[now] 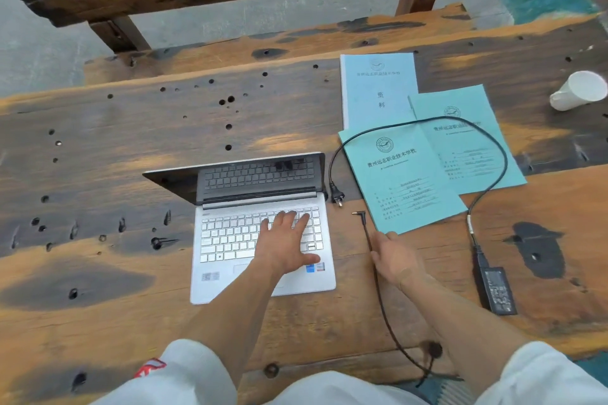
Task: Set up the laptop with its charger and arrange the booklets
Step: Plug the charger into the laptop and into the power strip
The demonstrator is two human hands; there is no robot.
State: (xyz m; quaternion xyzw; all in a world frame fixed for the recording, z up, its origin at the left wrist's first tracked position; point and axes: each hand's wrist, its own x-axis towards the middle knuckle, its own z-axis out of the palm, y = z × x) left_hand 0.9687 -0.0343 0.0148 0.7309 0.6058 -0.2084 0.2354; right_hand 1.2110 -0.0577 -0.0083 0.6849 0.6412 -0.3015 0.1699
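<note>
Charger cable (pixel 367 233) runs near-far, plug tip pointing left.

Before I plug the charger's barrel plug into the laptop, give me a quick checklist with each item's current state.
1. Laptop open and lying flat on the table: ok.
2. Left hand steadying the laptop: ok, it rests flat on the keyboard.
3. Right hand on the thin cable: ok, it holds it a little behind the plug.
4. Barrel plug free and beside the laptop's right edge: ok, it lies unplugged.
5. Laptop's charging port located: cannot tell, the right edge is not visible.
6. Power cord clear of the booklets: not ok, it loops over them; its wall plug is unplugged.
</note>
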